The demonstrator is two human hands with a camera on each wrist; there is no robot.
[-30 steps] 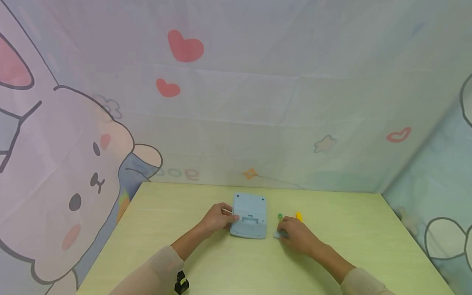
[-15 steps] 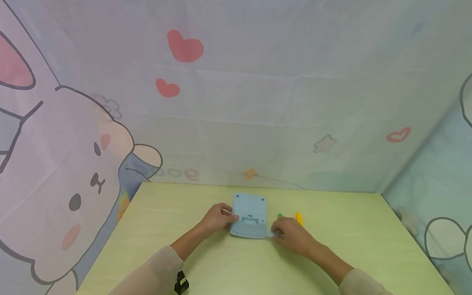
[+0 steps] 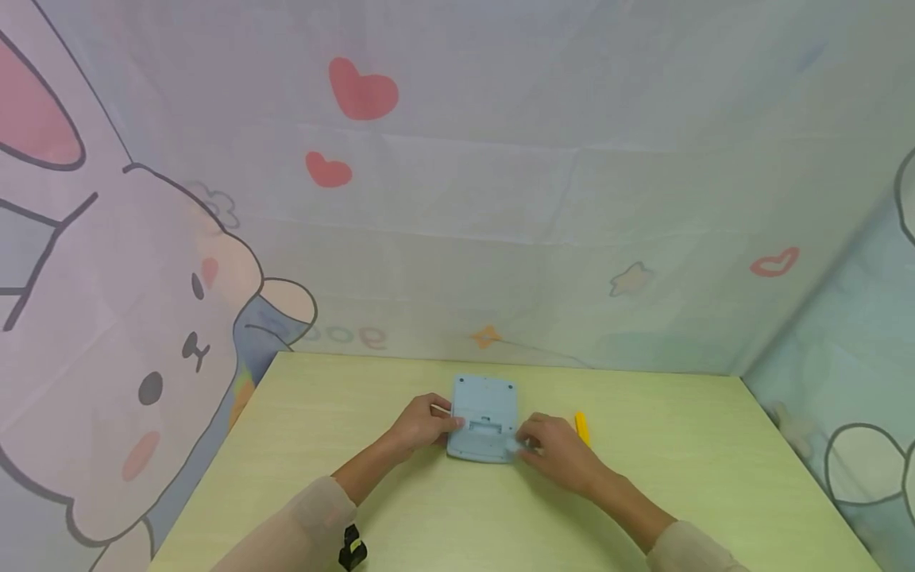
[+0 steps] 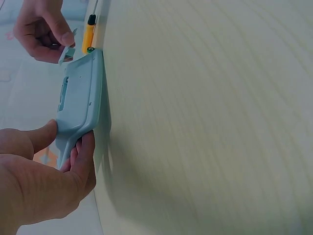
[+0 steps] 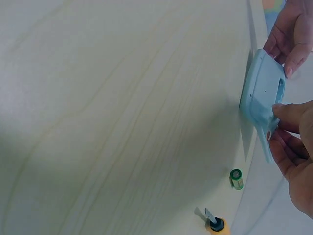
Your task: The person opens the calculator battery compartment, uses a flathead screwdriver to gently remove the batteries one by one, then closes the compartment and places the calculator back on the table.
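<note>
A light blue calculator [image 3: 484,397] lies back side up, its battery compartment uncovered. My left hand [image 3: 420,423] grips its left edge, thumb on top and fingers beneath; in the left wrist view that edge is raised off the table. At the opposite edge, my right hand [image 3: 565,454] pinches a small light blue battery cover [image 4: 70,50] between thumb and fingers, close to the calculator. A green battery [image 5: 236,179] stands out beside the calculator in the right wrist view; the head view hides it behind my right hand.
A screwdriver with a yellow handle [image 3: 582,427] lies on the table just beyond my right hand; its metal tip [image 5: 209,215] shows in the right wrist view. The pale yellow table [image 3: 343,389] ends at a printed cloth backdrop [image 3: 457,238].
My right hand has moved left with the battery cover, from beside the battery to the calculator's right edge. My left hand and the calculator have stayed in place.
</note>
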